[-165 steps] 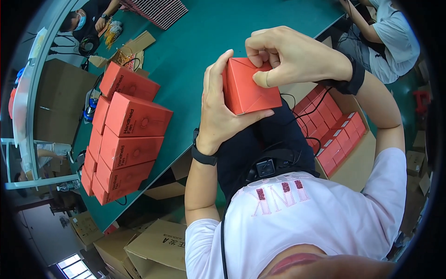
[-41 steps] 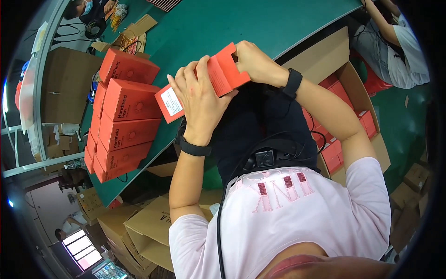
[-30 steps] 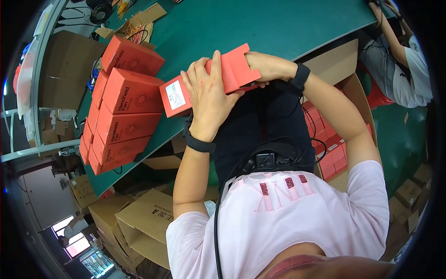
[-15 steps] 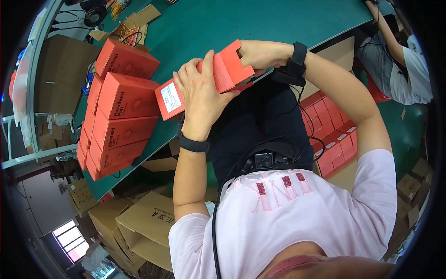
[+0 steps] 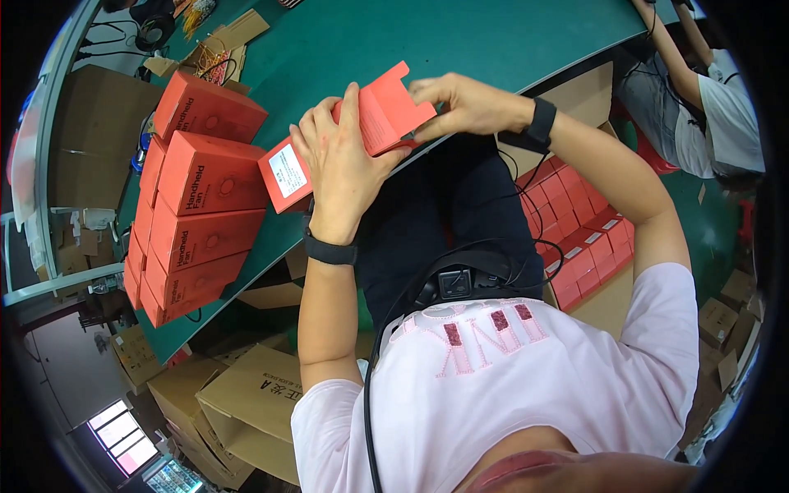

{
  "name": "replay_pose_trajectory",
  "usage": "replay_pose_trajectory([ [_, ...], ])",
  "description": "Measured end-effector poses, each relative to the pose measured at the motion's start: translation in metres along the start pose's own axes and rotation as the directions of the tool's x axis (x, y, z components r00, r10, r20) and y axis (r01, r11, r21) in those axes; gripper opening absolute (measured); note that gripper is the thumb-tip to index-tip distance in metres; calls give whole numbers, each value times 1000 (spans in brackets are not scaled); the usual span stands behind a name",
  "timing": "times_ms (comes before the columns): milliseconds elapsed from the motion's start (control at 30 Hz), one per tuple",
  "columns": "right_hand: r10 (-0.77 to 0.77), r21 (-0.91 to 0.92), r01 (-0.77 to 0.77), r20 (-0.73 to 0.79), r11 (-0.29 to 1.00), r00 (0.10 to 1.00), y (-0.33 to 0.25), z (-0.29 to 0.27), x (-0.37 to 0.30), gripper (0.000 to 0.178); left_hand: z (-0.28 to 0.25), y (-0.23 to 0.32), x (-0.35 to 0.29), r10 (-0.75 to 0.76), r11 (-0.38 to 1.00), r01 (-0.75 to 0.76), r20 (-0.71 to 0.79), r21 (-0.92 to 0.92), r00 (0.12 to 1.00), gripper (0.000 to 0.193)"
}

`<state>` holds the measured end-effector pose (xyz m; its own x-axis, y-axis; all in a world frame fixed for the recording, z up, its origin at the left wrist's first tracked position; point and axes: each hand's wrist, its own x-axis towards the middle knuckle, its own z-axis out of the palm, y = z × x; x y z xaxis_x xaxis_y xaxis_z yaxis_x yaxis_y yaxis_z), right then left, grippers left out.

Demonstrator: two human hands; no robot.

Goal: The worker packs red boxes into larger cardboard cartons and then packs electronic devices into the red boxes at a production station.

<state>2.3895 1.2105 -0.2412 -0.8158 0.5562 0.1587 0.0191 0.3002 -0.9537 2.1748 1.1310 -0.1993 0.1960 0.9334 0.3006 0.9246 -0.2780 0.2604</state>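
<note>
A red cardboard box [image 5: 275,182] with a white label on its side lies tilted over the table's near edge. My left hand [image 5: 339,160] is wrapped over the middle of it, fingers on the top and thumb along the near side. At its right end, the top flap [image 5: 388,107] stands up, folded out. My right hand [image 5: 477,105] is at this open end, thumb by the mouth and bent fingers around the flap's edge. Its fingertips are partly hidden and a little blurred. The inside of the box cannot be seen.
A stack of similar red boxes [image 5: 215,177] stands left on the green table [image 5: 345,41]. Behind it lies an opened brown carton [image 5: 234,41]. A carton of red boxes [image 5: 588,255] sits right of my legs. Brown cartons [image 5: 255,394] stand lower left. Another person [image 5: 731,107] sits at right.
My right hand has drawn back from inside the box mouth to the flap's edge, so more of its fingers show. My left hand keeps its hold on the box.
</note>
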Motion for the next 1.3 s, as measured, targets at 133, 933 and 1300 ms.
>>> replay_pose_trajectory([
  [133, 75, -62, -82, -115, 995, 991, -4, 20, -2, 37, 2, -3, 0, 10, 1000, -10, -5, 7, 1000, 96],
  [933, 164, -825, -284, -233, 489, 959, -38, -86, -7, 23, 11, 33, 43, 46, 999, -42, 170, -24, 984, 76],
  [1300, -370, -865, -6, -221, 501, 902, -69, -55, -23, 20, 28, 44, 45, 3, 997, -10, 84, 75, 996, 77],
])
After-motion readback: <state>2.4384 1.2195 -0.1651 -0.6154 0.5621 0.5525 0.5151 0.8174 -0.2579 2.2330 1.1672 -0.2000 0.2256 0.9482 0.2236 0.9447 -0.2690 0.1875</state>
